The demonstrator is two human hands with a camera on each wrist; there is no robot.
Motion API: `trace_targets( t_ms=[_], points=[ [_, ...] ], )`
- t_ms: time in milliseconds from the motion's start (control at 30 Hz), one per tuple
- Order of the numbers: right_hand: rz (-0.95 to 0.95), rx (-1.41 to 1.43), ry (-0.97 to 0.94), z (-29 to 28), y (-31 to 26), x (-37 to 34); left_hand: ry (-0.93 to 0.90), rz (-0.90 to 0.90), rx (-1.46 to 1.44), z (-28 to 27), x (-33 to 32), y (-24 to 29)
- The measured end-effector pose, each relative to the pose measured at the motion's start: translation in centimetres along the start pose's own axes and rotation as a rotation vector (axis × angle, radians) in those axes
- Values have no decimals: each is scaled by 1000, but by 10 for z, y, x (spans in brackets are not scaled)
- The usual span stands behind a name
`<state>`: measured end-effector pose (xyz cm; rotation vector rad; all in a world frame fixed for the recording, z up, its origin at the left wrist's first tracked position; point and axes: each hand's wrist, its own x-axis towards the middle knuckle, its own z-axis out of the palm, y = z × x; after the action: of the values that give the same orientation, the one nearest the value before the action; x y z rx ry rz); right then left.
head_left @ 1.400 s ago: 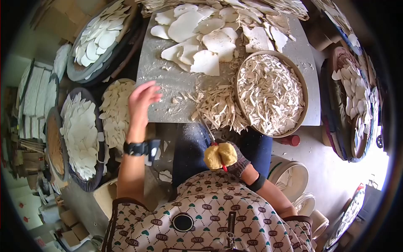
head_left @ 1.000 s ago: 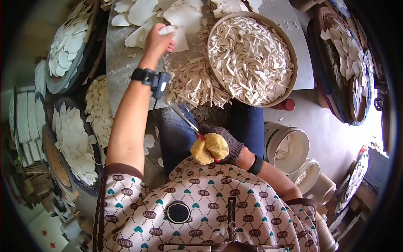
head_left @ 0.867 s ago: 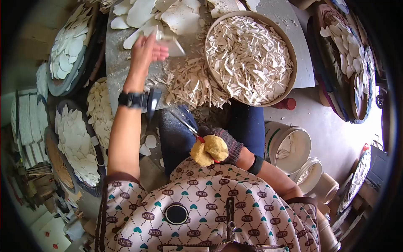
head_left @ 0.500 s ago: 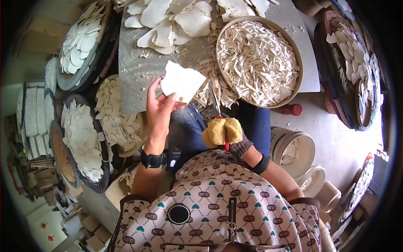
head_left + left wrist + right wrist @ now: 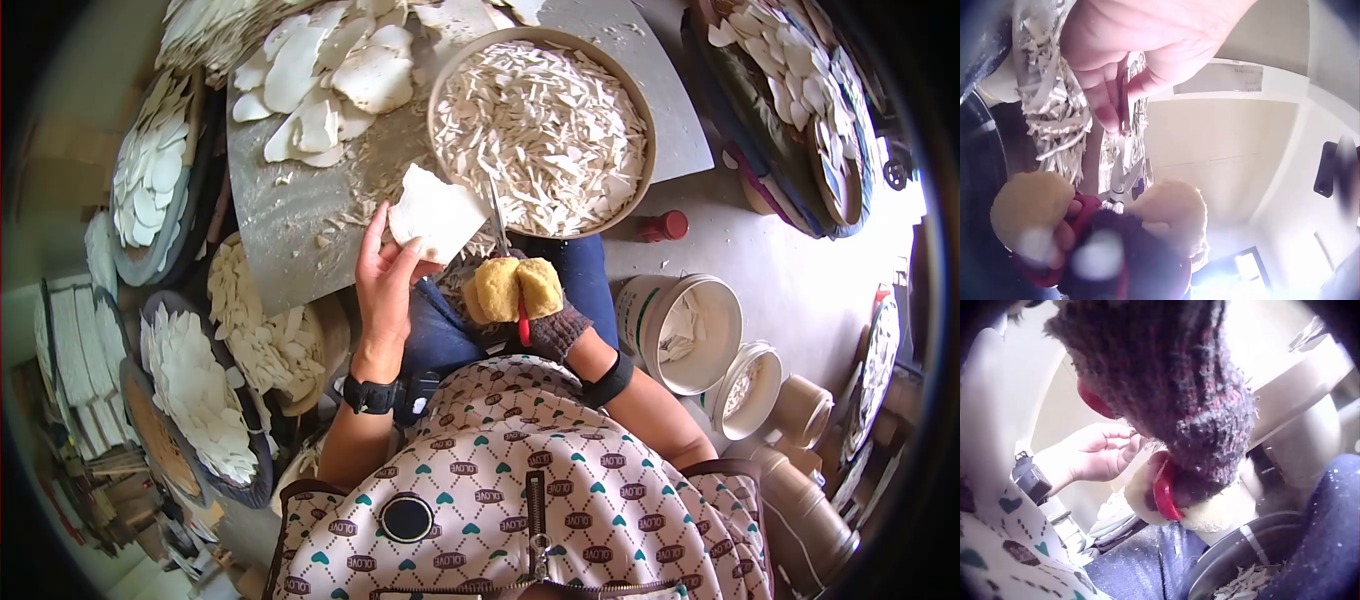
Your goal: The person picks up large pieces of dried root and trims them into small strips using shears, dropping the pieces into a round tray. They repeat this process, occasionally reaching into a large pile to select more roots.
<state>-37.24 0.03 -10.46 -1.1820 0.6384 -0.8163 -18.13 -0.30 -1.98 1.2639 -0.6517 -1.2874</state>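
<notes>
A flat white piece [image 5: 438, 215] with a ragged top edge is pinched between the thumb and fingers of the bare left hand [image 5: 388, 280]. Close by on its right, the gloved right hand [image 5: 555, 325] grips scissors [image 5: 497, 215] with red handles wrapped in yellow padding [image 5: 518, 288]. The blades point up beside the piece's right edge; whether they touch it I cannot tell. In the left wrist view the scissor blades [image 5: 1124, 178] stand apart just below the left hand [image 5: 1147, 37]. The knitted glove [image 5: 1166, 381] hides most right fingers in the right wrist view.
A round tray [image 5: 648, 150] of cut strips sits on the metal table [image 5: 270, 235], with white slabs [image 5: 372, 75] at its upper left. Round baskets of pieces [image 5: 195, 385] stand at the left. White buckets [image 5: 650, 310] and a red-lidded jar [image 5: 665, 226] are at the right.
The left hand went to the slabs, took a white piece and brought it back beside the scissors. The right hand has raised the scissors closer to it. The head view has shifted.
</notes>
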Motion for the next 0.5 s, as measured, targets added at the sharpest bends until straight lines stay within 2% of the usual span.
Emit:
trace_targets(
  t_ms=[33, 100, 233, 333, 433, 500],
  points=[
    [2, -89, 17, -3, -3, -2, -4, 13, -26, 5, 3, -4],
    [101, 485, 95, -6, -4, -5, -19, 14, -21, 18, 7, -7],
    [74, 344, 209, -13, -4, -14, -62, -11, 3, 43, 7, -7],
    [25, 336, 175, -21, -10, -17, -102, -60, 54, 49, 9, -8],
    [80, 1198, 23, -28, -2, -16, -97, -6, 51, 55, 18, -11],
    [138, 1076, 68, -27, -1, -22, -78, 17, 94, 63, 24, -9]
  ],
)
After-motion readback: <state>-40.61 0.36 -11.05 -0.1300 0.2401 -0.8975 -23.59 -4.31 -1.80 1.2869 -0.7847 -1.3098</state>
